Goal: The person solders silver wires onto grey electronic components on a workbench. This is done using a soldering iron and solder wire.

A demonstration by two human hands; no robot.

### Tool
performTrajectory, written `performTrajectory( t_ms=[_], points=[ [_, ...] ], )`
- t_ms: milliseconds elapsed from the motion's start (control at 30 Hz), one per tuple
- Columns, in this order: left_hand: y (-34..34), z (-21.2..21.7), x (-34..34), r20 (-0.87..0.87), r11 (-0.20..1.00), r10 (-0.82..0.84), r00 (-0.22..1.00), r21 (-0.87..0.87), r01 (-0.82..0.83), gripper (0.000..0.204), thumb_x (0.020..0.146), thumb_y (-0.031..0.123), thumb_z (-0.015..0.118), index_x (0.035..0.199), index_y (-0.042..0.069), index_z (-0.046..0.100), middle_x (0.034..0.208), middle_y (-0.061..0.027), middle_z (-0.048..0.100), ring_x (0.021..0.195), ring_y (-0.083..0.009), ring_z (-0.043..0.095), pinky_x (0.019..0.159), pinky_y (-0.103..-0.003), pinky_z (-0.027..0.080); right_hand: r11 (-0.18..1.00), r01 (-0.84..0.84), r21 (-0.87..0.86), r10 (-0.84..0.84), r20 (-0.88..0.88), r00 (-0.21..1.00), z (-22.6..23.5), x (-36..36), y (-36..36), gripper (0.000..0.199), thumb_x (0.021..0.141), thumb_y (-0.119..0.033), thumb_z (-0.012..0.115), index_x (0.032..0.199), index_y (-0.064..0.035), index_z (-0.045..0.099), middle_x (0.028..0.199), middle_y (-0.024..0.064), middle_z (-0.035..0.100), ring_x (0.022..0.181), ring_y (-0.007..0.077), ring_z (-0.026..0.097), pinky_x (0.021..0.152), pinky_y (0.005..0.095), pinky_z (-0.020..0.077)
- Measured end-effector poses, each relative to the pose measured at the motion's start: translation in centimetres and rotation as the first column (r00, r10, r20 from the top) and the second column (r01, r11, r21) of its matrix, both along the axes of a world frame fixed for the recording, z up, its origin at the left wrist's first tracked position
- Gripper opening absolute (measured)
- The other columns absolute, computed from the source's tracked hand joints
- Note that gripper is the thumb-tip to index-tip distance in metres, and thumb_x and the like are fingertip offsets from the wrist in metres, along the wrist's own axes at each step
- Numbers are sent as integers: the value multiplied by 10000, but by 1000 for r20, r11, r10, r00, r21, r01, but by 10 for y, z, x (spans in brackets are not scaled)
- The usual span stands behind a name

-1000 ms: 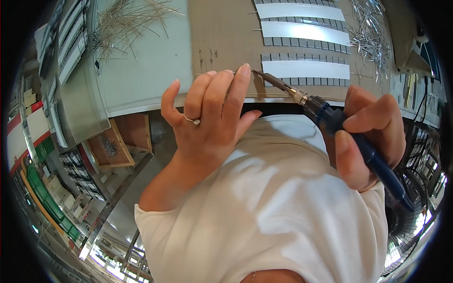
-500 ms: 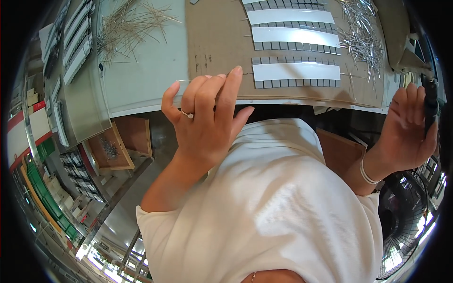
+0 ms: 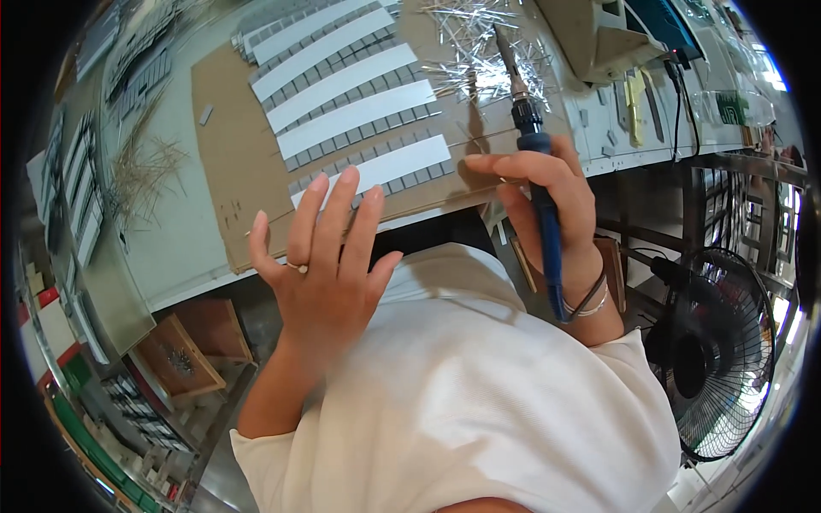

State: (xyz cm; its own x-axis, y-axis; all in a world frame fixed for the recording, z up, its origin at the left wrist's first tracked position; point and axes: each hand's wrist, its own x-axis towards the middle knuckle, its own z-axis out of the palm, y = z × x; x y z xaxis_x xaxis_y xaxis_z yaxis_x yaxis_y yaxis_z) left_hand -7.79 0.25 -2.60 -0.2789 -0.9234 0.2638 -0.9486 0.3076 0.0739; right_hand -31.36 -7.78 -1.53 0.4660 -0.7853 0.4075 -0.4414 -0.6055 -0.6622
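My left hand point(image 3: 321, 244), with a ring on one finger, hovers at the near edge of the brown cardboard point(image 3: 248, 201). Its fingers are spread, the tips over the left end of the nearest white strip point(image 3: 402, 167) edged with small grey squares. A blue-handled soldering iron point(image 3: 540, 205) is in my right hand point(image 3: 560, 192), its metal tip pointing away over a pile of shiny thin metal strips point(image 3: 492, 56). My right index finger stretches left, close to the strip's right end. Several similar white strips point(image 3: 342, 77) lie in rows farther back.
Thin brownish wires point(image 3: 145, 171) lie left of the cardboard on the pale tabletop. At the back right are a beige device point(image 3: 594, 38), yellow-handled tweezers point(image 3: 634, 107) and a clear bottle point(image 3: 735, 109). A black fan point(image 3: 710, 355) stands at the right, an open wooden drawer point(image 3: 184, 355) below left.
My right hand has come inward from the far right, bringing the soldering iron over the cardboard. My left fingers have spread wider. The view has turned, so the strips now slant.
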Motion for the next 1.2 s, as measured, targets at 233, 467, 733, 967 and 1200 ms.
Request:
performTrajectory(
  t_ms=[233, 467, 733, 967, 1200],
  points=[
    [3, -8, -3, 6, 996, 9, 1000, -89, -8, 516, 804, 330, 696, 1245, 92, 574, 1314, -29, 542, 1267, -238, 458, 1088, -568, 157, 970, 244, 6, -238, 249, 939, -18, -25, -17, 244, 817, 75, 588, 1002, -73, 641, 930, 68, 698, 776, 237, 564, 745, 306, 430],
    [1, 3, 16, 97, 965, -19, 995, -258, 44, 234, 767, 257, 728, 984, 217, 650, 1000, 58, 605, 1056, -177, 565, 1001, -638, 244, 927, 216, -306, -186, 126, 974, -19, -11, -38, 324, 754, 85, 629, 1028, -85, 661, 789, 10, 652, 760, 234, 552, 667, 303, 435],
    [-92, 64, 45, -61, 946, -151, 987, -299, 126, 100, 740, 143, 723, 806, 146, 648, 841, 48, 623, 954, -204, 608, 1054, -643, 223, 914, 285, -289, -234, 199, 952, -30, -8, -33, 311, 719, 118, 671, 974, -59, 668, 756, 49, 674, 695, 204, 545, 608, 281, 452],
    [-276, 51, 111, 91, 743, -99, 991, -656, 135, 72, 758, 180, 746, 787, 208, 687, 837, 91, 626, 978, -154, 587, 1057, -561, 220, 937, 258, -235, -222, 168, 960, -20, -10, -24, 301, 698, 97, 713, 921, -91, 639, 854, 91, 722, 738, 209, 559, 633, 287, 467],
    [-275, 27, 106, 30, 840, -103, 994, -533, 103, 165, 766, 240, 745, 919, 192, 705, 954, 74, 627, 1030, -180, 555, 1059, -565, 209, 965, 215, -149, -190, 169, 967, -25, -10, -30, 336, 599, 52, 746, 860, -132, 641, 828, 7, 710, 715, 207, 539, 651, 302, 430]
  ],
)
